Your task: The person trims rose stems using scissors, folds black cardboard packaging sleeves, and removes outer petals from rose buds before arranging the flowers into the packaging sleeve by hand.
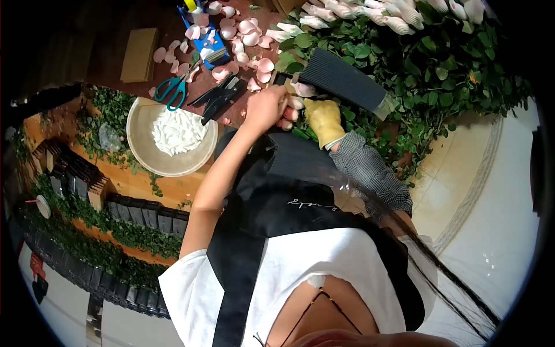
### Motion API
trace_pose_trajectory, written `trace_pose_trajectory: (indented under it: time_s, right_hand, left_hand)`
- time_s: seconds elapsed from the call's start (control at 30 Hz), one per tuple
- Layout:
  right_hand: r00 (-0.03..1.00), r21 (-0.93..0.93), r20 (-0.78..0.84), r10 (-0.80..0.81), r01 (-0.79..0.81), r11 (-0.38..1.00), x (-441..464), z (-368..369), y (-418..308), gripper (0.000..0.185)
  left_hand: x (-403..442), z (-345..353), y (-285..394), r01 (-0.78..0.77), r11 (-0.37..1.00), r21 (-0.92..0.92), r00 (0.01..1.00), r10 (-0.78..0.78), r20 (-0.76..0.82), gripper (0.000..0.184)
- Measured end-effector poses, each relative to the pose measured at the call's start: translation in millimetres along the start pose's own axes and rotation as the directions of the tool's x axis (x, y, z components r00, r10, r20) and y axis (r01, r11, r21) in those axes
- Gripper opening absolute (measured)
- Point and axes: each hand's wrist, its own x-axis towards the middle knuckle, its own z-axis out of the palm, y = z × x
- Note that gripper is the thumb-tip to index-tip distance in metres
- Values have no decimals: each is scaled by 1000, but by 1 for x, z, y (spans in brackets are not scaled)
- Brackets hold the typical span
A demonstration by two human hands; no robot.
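My bare left hand (267,107) is closed, its fingers curled round a pale pink rose (296,103) at the table's front edge. Right beside it, my right hand (324,120) in a yellow glove is closed just behind the rose head; its stem is hidden in the glove. Another rose head (304,89) in a pale sleeve lies just beyond the hands. A black stapler-like tool (222,97) lies left of my left hand. Loose pink petals (248,34) are scattered past it. A dark ribbed sheet (346,81) leans over leaves beyond my right hand.
Teal-handled scissors (171,92), a blue tape dispenser (211,49) and cardboard pieces (139,55) lie on the dark red table (110,69). Below the edge stands a bowl (136,151) of small white tubes. Netted roses (399,17) with leafy stems are heaped at upper right.
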Motion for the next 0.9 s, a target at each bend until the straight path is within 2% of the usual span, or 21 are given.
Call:
trace_pose_trajectory:
  time_s: [0.03, 0.1, 0.17, 0.23, 0.3, 0.37, 0.4, 0.43, 0.5, 0.53, 0.57, 0.6, 0.63, 0.67, 0.7, 0.73, 0.77, 0.8, 0.83, 0.87, 0.9]
  right_hand:
    - [1000, -7, 8, -9, 9, 1000, 0, 3, 1, 12]
    - [998, 71, -57, -19, 23, 997, -3, -2, 2, 13]
    - [997, 103, -68, -21, 28, 994, -15, -17, -1, 14]
    - [990, 235, -139, -39, 71, 969, -22, -40, 0, 20]
    - [985, 257, -172, 4, 41, 965, -25, -40, 4, 23]
    - [989, 45, -39, 146, -144, 989, -27, -35, 5, 25]
    - [979, -34, -172, 112, -120, 992, -22, -18, 7, 25]
    - [979, -42, -168, 111, -120, 992, -15, -6, 12, 25]
    - [995, -115, -40, 92, -96, 989, -8, 7, 21, 27]
    - [991, -32, -46, 129, -131, 991, -7, -2, 18, 30]
    - [990, -46, -48, 131, -133, 990, -8, -6, 15, 30]
    - [988, -31, -69, 138, -141, 990, -9, -9, 13, 31]
    - [986, -14, -85, 144, -146, 989, -10, -9, 13, 31]
    - [963, 60, -254, 87, -74, 995, -11, -3, 16, 34]
    - [966, 58, -245, 83, -71, 996, -10, -3, 14, 34]
    - [961, 77, -216, 172, -158, 984, -9, -3, 11, 32]
    - [947, 96, -188, 262, -247, 964, -8, -3, 9, 31]
    - [928, 206, -288, 237, -182, 961, -11, 8, 16, 29]
    - [924, 203, -296, 241, -186, 961, -10, 12, 20, 29]
    - [915, 230, -338, 221, -148, 962, -11, 14, 23, 29]
    - [905, 257, -375, 202, -108, 960, -15, 14, 25, 29]
  left_hand:
    - [-1, -6, 1, 10, 1000, -8, 1000, -10, -6, 11]
    - [-3, -26, 5, 164, 986, -27, 908, -161, -388, 11]
    - [-5, -67, 8, 236, 972, -2, 925, -225, -307, 12]
    - [-17, -75, 10, 27, 1000, -8, 971, -28, -237, 14]
    - [-28, -52, -7, 22, 996, -81, 980, -38, -196, 15]
    - [-26, -34, -21, 28, 997, -75, 992, -37, -125, 19]
    - [-20, -30, -14, 113, 990, -79, 994, -113, -2, 23]
    - [-12, -25, -9, 194, 978, -72, 976, -185, 118, 27]
    - [7, -12, -4, 142, 986, -83, 983, -130, 132, 38]
    - [17, -8, 4, 158, 987, -24, 977, -152, 149, 37]
    - [27, -6, 9, 171, 985, 34, 971, -175, 160, 37]
    - [32, 13, 3, 130, 988, 89, 985, -139, 105, 34]
    - [32, 21, 1, -2, 992, 127, 1000, 4, -17, 27]
    - [31, 27, -3, -19, 998, 52, 1000, 18, 24, 24]
    - [31, 23, -1, -30, 999, -22, 997, 31, 66, 21]
    - [26, 17, -1, -20, 999, -25, 997, 21, 67, 21]
    - [18, 9, -3, 75, 987, -143, 997, -75, 10, 19]
    - [12, 0, -6, 154, 953, -262, 985, -169, -38, 18]
    - [6, -12, -14, 303, 879, -368, 933, -352, -71, 19]
    - [0, -46, -13, 337, 725, -601, 885, -461, -60, 17]
    - [-7, -74, -21, 258, 799, -543, 928, -362, -91, 15]
